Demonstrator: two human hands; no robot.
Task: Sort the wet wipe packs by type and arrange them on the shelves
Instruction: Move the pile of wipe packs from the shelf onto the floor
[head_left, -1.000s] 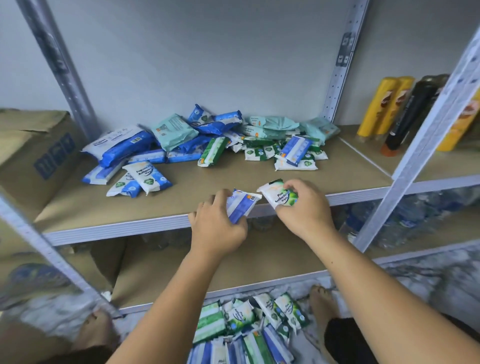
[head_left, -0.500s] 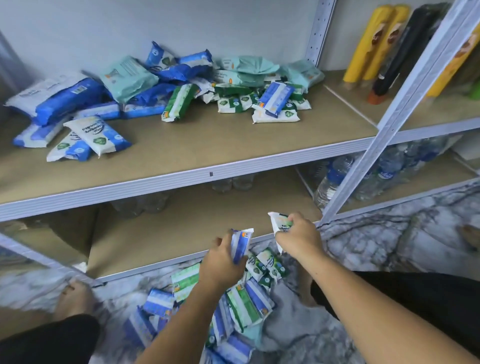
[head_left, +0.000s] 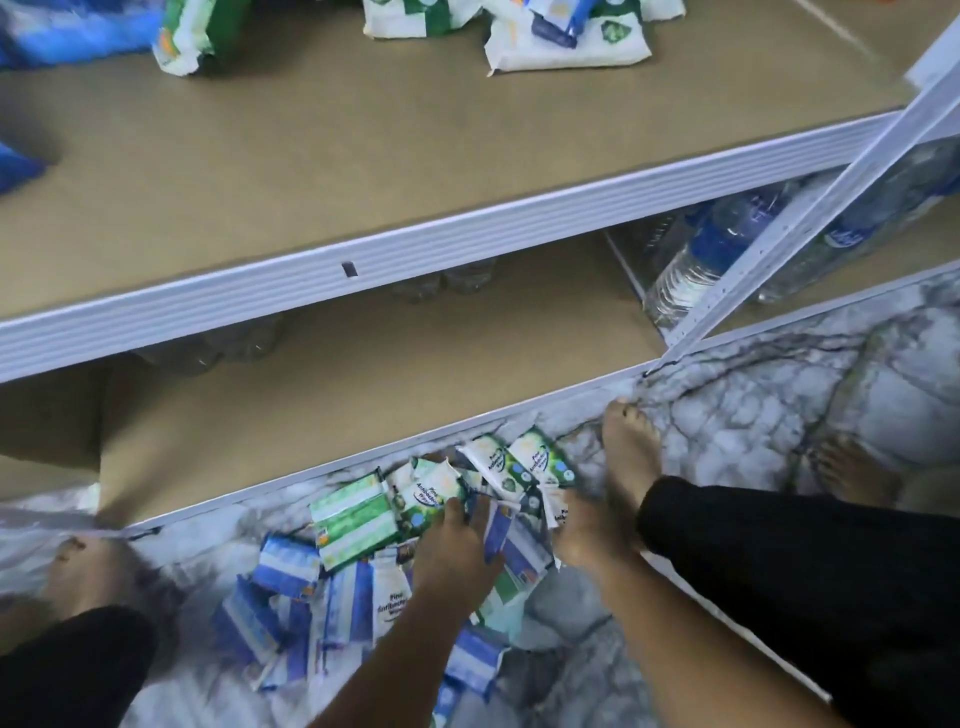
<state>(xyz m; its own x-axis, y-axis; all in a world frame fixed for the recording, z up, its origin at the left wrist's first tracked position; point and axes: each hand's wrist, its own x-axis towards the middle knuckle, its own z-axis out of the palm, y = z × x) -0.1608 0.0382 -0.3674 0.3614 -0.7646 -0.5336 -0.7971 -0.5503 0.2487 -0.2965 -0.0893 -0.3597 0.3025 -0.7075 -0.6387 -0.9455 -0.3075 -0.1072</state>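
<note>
Head view, looking down past the shelving to the floor. Strong motion blur.

- Left hand (head_left: 457, 558): low over the pile of packs (head_left: 291, 566) on the floor (head_left: 753, 415). Fingers (head_left: 453, 512) curled, gripping a blue pack (head_left: 496, 530) that stands on edge between thumb and fingers. The fingertips reach the white-and-green packs at the far side of the pile. Blur hides whether they touch.
- Right hand (head_left: 584, 535): just beside the left hand, to its right. Fingers closed around a white-and-green pack (head_left: 557, 512). Only its upper edge with some print shows above the knuckles. Single finger positions cannot be told.
- Pile: blue-and-white packs nearest the camera, a green-striped pack (head_left: 353, 519) to the left of the left hand, white-and-green packs toward the shelf edge. They overlap and lie at mixed angles.
- Upper shelf (head_left: 363, 156): more packs (head_left: 566, 49) along its back, cut off by the top of the frame. The front of the board is bare.
- Lower shelf (head_left: 363, 374): water bottles (head_left: 711, 254) at the right behind the white post (head_left: 810, 208). More clear bottles stand in shadow at the back.
- Bare right foot (head_left: 628, 447) stands just right of the pile, touching the lower shelf's front rail. Bare left foot (head_left: 88, 571) stands well to the left. Black trouser legs show at both lower corners.
</note>
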